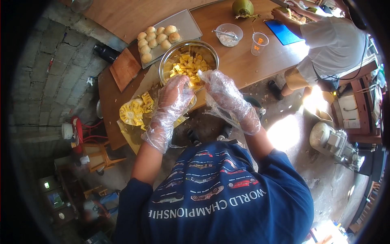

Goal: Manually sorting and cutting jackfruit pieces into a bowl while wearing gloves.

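Note:
My left hand [174, 93] and my right hand [224, 90] are both covered in loose clear plastic that reaches the wrists. They hover over the near rim of a stainless steel bowl [161, 65], with a small gap between them. Chopped yellow jackfruit flesh [190, 64] fills much of the bowl. The left fingers curl inward, and whatever they may hold is hidden. On the right hand, crumpled plastic hides the fingertips. Left of my left hand, a cut jackfruit piece [131, 112] with exposed core rests on a yellowish sheet [129, 137] at the table edge.
Round buns [161, 38] sit on a metal tray [186, 26] behind the bowl. A wooden board [125, 69], black bottle [106, 54], plastic bowl [230, 34], clear cup [259, 44] and green coconut [242, 7] surround it. A co-worker [333, 45] works by a blue board [284, 32].

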